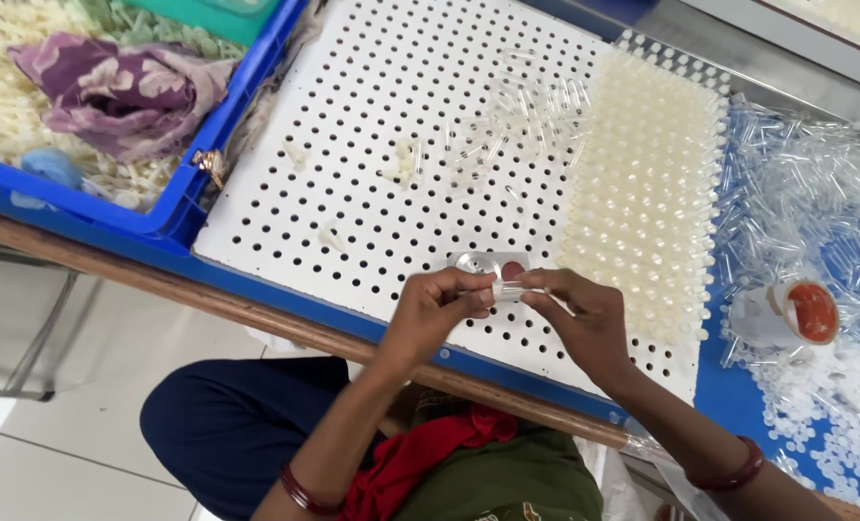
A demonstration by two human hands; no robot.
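Observation:
My left hand (436,309) and my right hand (584,316) meet over the near edge of a white perforated board (372,145). Together their fingertips pinch a small clear plastic tube (509,289) with a whitish piece at its end. A small shiny metal piece (483,262) lies on the board just beyond my fingers. Many cream-coloured capped tubes (642,183) stand in rows in the board's right-hand holes. A few loose clear tubes (526,111) and cream caps (403,162) lie scattered on the board's middle.
A blue crate (174,217) at left holds cream plastic parts and a purple floral cloth (121,92). A heap of clear tubes (816,203) and small white caps covers the blue surface at right, beside a tape roll (801,314). The wooden table edge runs along the front.

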